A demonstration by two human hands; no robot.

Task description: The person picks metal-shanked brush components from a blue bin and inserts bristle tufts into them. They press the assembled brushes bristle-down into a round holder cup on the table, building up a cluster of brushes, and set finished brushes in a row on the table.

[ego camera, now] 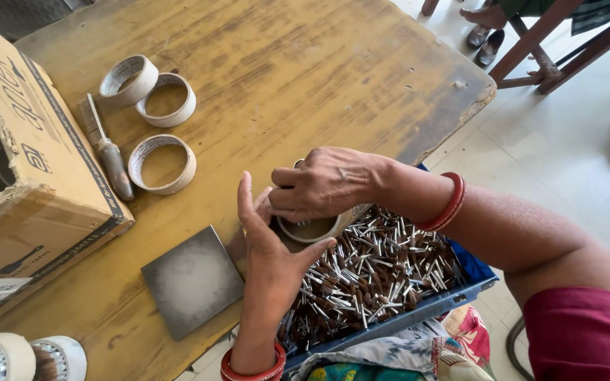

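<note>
Left hand (271,255): upright on its edge, palm flat and fingers extended, pressed against the side of a short cardboard ring (310,227); grasping nothing. Red bangle at the wrist.

Right hand (323,183): curled over the top of the same ring, fingertips bent down onto its rim (whether they pinch anything small cannot be told).

Cardboard ring: stands at the near table edge, at the corner of a blue tray (418,310) heaped with small metal-shanked brown-tipped pins (372,271).

Wooden table (284,77): worn yellow top. On it, a grey square plate (192,280) just left of the left hand; three empty cardboard rings (158,164) farther left, a wire brush (107,152) beside them; an open cardboard box (26,155) at the left edge; two filled rings (22,358) at the bottom left corner.
</note>
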